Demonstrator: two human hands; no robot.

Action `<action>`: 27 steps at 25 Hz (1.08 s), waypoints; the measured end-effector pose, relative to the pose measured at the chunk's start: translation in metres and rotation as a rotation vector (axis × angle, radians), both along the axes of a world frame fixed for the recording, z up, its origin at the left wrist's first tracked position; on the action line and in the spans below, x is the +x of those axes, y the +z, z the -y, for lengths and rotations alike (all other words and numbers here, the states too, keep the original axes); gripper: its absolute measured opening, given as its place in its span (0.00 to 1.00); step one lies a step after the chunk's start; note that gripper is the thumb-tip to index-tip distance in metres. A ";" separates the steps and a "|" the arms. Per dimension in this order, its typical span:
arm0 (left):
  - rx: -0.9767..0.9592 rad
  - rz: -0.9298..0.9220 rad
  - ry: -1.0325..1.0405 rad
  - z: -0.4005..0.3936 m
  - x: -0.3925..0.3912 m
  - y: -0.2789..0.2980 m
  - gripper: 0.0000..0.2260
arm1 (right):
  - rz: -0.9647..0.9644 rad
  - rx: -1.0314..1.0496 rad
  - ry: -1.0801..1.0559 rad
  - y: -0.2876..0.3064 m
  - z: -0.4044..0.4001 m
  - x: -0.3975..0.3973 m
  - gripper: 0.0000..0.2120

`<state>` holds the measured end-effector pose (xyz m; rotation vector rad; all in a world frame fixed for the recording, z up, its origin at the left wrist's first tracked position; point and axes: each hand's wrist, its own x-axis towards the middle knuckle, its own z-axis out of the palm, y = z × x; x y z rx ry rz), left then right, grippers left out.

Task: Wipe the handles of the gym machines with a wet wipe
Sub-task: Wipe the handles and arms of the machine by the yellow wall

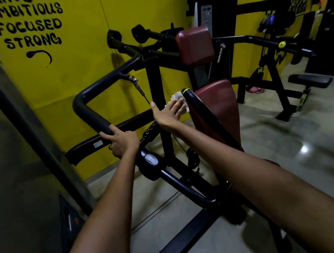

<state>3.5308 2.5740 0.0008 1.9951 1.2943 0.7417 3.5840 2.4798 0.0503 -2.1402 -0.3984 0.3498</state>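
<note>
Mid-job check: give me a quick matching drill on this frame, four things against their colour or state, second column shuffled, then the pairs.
Column 1:
1. left hand
2. right hand
3. wet wipe
4. back pad

Column 2:
A. maroon upholstery
B. white, crumpled under straight fingers
C. curled round the black bent handle bar
D. flat, fingers straight, pressing toward the yellow-tipped black bar

Pairs: 1-C, 2-D, 3-B, 4-A
</note>
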 end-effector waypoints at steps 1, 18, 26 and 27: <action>0.001 -0.005 0.002 0.000 0.000 -0.001 0.23 | 0.012 -0.021 0.029 -0.004 -0.002 -0.005 0.43; 0.228 -0.258 -0.127 -0.008 0.012 -0.004 0.16 | 0.359 -0.201 -0.003 -0.017 0.005 0.025 0.41; 0.207 -0.210 -0.105 -0.006 0.011 -0.002 0.17 | 0.723 -0.377 0.231 -0.031 0.021 0.020 0.27; 0.207 -0.197 -0.098 -0.007 0.011 -0.003 0.18 | 0.727 -0.374 0.265 -0.030 0.022 0.019 0.27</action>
